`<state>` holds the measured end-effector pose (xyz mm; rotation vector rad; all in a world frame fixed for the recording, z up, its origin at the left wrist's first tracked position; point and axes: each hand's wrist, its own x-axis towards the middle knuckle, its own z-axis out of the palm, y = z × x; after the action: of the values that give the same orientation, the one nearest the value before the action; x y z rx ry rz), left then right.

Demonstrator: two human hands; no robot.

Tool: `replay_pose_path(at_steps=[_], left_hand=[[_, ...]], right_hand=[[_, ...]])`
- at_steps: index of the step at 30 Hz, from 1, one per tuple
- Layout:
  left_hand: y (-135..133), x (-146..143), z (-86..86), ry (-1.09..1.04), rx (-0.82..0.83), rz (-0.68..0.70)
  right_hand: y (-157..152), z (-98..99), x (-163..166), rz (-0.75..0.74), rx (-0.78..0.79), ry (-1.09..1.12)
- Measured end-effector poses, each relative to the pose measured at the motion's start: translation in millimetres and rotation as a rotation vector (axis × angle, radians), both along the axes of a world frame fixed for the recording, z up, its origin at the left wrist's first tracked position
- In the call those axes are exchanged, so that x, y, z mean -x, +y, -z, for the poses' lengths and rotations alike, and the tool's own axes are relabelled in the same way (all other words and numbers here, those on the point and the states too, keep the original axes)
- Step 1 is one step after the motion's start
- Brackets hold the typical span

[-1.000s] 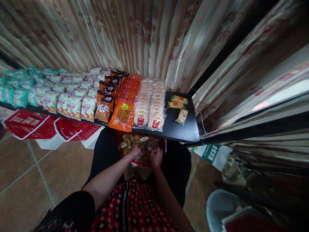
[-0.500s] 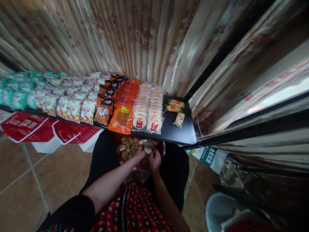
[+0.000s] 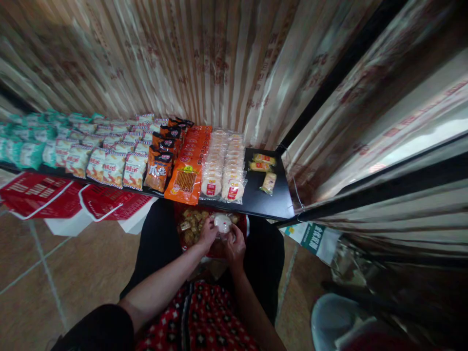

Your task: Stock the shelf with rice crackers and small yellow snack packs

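Observation:
Between my two hands is a small round white item [image 3: 222, 223] with a reddish mark, perhaps in a clear wrapper. My left hand [image 3: 207, 233] pinches it at its left edge. At its lower right, my right hand [image 3: 235, 243] has its fingers closed on it. Both hands are over a red bag [image 3: 215, 251] between my thighs, which holds several small golden-wrapped snacks [image 3: 192, 225]. On the black shelf [image 3: 261, 204] just beyond stand two rows of clear-wrapped round rice crackers [image 3: 222, 168].
Along the shelf are orange stick-snack packs [image 3: 187, 170], orange-black bags [image 3: 158, 170], white snack bags [image 3: 133, 170] and teal packs [image 3: 31, 151]. Yellow wrapped snacks [image 3: 268, 183] lie at its right end. Red boxes [image 3: 40, 192] stand below left; a pale bin [image 3: 329, 317] is lower right.
The white item has turned so its round face shows more, and it sits slightly higher between my hands. The whole view has shifted slightly.

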<state>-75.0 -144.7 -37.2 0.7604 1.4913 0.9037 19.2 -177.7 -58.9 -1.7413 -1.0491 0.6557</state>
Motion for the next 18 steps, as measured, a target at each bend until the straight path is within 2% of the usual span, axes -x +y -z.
replay_pose_path(at_steps=[5,10,14,18], left_hand=[[-3.0,2.4,-14.5,-0.082,-0.068,-0.063],[-8.5,0.9,-30.1,-0.062,-0.155,-0.061],[-18.8,-3.2,-38.7,0.003,-0.245,0.016],[-32.6,-8.9,-45.6,0.102,-0.313,0.104]], right_hand=[[0.7,-8.8,5.1,0.002,0.012,0.032],[-2.2,-18.4,8.3,-0.064,0.126,0.112],[-7.7,-27.7,12.3,-0.105,0.103,0.196],[-10.4,-15.1,11.7,-0.144,0.049,0.215]])
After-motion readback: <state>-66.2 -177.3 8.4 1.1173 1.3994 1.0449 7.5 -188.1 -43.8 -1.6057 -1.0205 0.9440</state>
